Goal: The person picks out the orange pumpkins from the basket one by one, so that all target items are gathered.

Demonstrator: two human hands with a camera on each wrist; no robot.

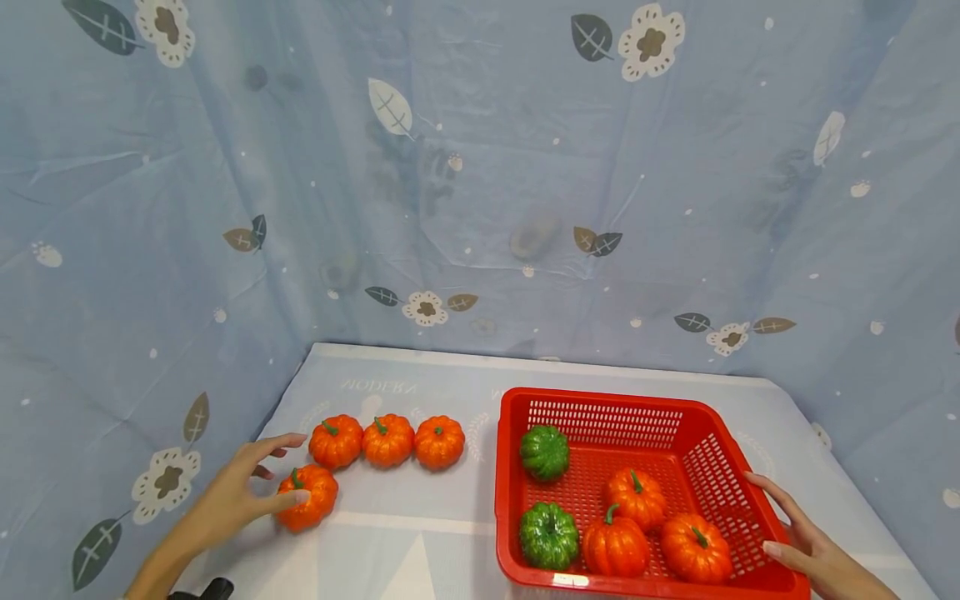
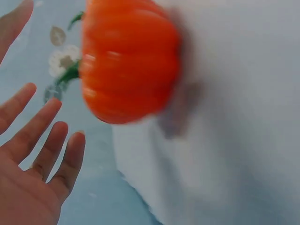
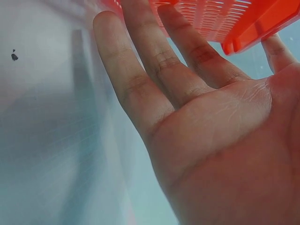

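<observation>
My left hand is held with fingers spread and thumb apart, close beside a small orange pumpkin with a green stem. In the left wrist view the palm faces that pumpkin, and a gap shows between the fingers and its skin. Behind it three more orange pumpkins stand in a row. At the right, my right hand rests on the side of a red plastic basket, thumb at the rim. The right wrist view shows its fingers fairly straight along the basket's outer wall.
Inside the basket lie two green pumpkins and three orange ones. A pale patterned cloth covers the table. Blue cloth walls with leaves and flowers enclose the back and sides. A black object shows below the left wrist.
</observation>
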